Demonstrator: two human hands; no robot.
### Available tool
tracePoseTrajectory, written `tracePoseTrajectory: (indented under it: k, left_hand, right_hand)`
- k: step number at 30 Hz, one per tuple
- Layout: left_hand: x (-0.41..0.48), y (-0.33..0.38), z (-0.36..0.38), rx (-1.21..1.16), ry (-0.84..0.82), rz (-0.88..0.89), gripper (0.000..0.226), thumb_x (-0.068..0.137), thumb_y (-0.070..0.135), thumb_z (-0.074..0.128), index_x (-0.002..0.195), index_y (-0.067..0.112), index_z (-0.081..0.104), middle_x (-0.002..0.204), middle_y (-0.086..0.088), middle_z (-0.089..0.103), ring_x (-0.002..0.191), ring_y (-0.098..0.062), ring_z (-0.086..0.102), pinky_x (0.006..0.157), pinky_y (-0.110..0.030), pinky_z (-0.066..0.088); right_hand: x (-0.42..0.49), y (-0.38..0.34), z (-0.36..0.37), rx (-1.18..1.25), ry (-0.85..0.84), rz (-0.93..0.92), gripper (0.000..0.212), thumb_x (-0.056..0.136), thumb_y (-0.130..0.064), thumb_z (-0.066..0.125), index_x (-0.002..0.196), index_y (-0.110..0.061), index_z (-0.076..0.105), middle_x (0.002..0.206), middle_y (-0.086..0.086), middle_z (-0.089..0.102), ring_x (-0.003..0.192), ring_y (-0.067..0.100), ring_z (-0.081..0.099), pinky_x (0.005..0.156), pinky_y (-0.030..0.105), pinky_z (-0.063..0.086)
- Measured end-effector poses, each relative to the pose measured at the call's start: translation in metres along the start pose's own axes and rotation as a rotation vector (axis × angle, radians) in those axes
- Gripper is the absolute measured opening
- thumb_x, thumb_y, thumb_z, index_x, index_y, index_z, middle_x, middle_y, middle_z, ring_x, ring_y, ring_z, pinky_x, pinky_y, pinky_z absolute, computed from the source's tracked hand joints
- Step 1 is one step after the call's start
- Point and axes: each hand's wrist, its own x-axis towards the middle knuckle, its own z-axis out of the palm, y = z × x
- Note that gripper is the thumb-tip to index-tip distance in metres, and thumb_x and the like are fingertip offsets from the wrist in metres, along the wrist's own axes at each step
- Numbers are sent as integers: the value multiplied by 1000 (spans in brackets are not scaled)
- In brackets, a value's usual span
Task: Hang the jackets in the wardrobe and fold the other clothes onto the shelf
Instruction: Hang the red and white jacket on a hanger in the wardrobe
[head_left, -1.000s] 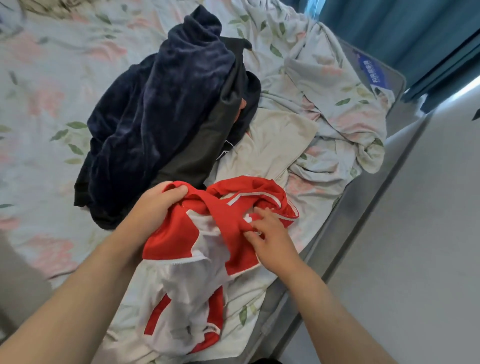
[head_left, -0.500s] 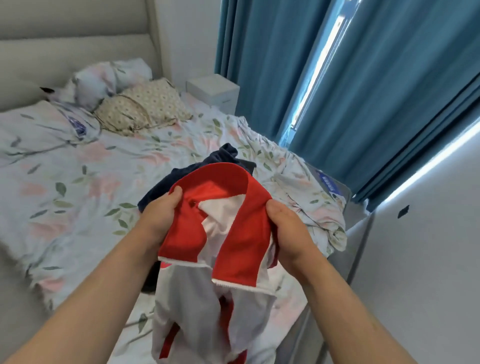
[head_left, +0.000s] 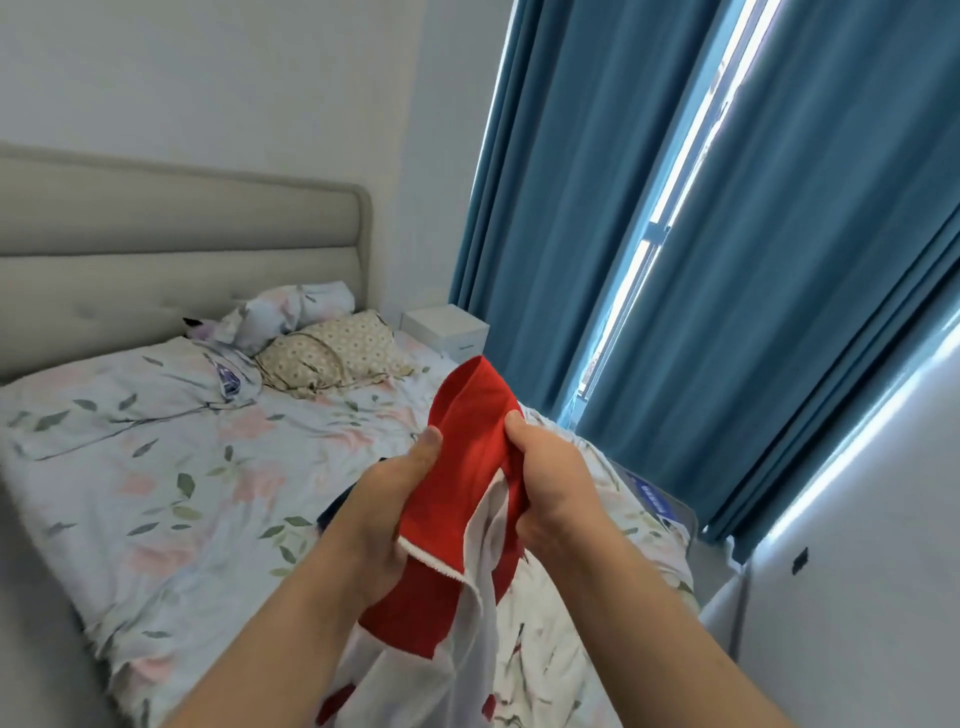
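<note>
A red and white garment (head_left: 457, 483) hangs in front of me above the bed. My left hand (head_left: 387, 512) grips its left edge with curled fingers and the thumb on the red cloth. My right hand (head_left: 550, 486) grips the right edge the same way. The white lower part (head_left: 431, 670) droops between my forearms. A sliver of the dark navy clothes (head_left: 337, 512) shows on the bed behind my left hand; the rest of that pile is hidden.
The bed (head_left: 171, 493) with a floral sheet fills the left and middle, with a padded headboard (head_left: 171, 249) and pillows (head_left: 327, 353) at its far end. A white bedside cabinet (head_left: 447, 330) stands beside blue curtains (head_left: 779, 260). A white wall (head_left: 857, 597) runs along the right.
Both hands lifted the red and white garment off the bed and raised it higher. My view tilted up from the clothes pile to the headboard and curtains.
</note>
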Motion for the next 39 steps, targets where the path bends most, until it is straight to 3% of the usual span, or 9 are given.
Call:
tracePoseTrajectory:
  k: [5, 8, 12, 17, 21, 28, 33, 36, 39]
  left_hand:
    - [-39, 7, 5, 302, 145, 120, 14, 87, 1, 65, 98, -4, 72, 94, -27, 72, 79, -33, 72, 66, -34, 59]
    - [-59, 8, 15, 352, 268, 160, 18, 90, -9, 55, 93, -4, 72, 86, -26, 73, 71, -31, 72, 59, -32, 58]
    - [-89, 19, 17, 353, 326, 237, 27, 90, -12, 50, 89, -1, 74, 91, -28, 72, 77, -33, 72, 68, -36, 57]
    - [-136, 37, 19, 494, 271, 241, 30, 80, -15, 52, 82, 3, 76, 80, -21, 71, 68, -23, 68, 61, -27, 55]
    - [-170, 57, 4, 504, 346, 257, 35, 83, -18, 48, 80, 3, 76, 76, -20, 68, 65, -23, 65, 58, -28, 53]
    - [-219, 84, -51, 527, 444, 321, 39, 83, -17, 53, 87, 12, 77, 84, -16, 73, 73, -24, 68, 67, -30, 55]
    - [-235, 108, -118, 574, 602, 299, 31, 74, -11, 60, 90, 11, 75, 86, -19, 74, 75, -32, 71, 69, -38, 56]
    - [-244, 126, -164, 640, 630, 274, 22, 70, 16, 75, 92, 14, 74, 87, -12, 76, 83, -30, 73, 79, -44, 59]
    - [-250, 140, -218, 842, 633, 122, 37, 63, 39, 77, 81, 7, 71, 72, -1, 72, 69, -15, 68, 70, -29, 50]
  right_hand:
    - [-28, 0, 3, -41, -128, -16, 32, 98, -29, 56, 103, -1, 72, 96, 21, 75, 93, 36, 73, 90, 53, 57]
    - [-48, -3, -3, -74, -236, -77, 29, 97, -21, 59, 101, 6, 70, 97, 31, 70, 88, 37, 70, 91, 52, 56]
    - [-69, -2, -27, -179, -427, -203, 11, 80, -24, 72, 71, -19, 73, 79, 12, 71, 73, 24, 66, 71, 37, 56]
    - [-65, 2, 3, -289, -580, -65, 23, 100, -30, 54, 97, -12, 69, 114, 13, 69, 103, 25, 65, 100, 42, 48]
    - [-88, 11, 30, -182, -837, -102, 54, 88, -41, 69, 103, 11, 65, 103, 35, 66, 92, 41, 62, 87, 51, 49]
    - [-113, 10, 102, -283, -857, -251, 14, 90, 0, 67, 103, 1, 70, 104, 33, 69, 91, 41, 69, 90, 54, 55]
    - [-129, 24, 181, -332, -734, -369, 14, 85, -2, 73, 97, -1, 66, 90, 22, 73, 84, 37, 73, 79, 51, 61]
    - [-136, 32, 236, -337, -715, -400, 12, 81, -2, 75, 87, -4, 64, 77, 14, 71, 73, 29, 70, 76, 50, 59]
    - [-137, 36, 286, -319, -687, -409, 18, 75, -10, 78, 86, -6, 64, 79, 16, 71, 74, 29, 71, 75, 50, 60]
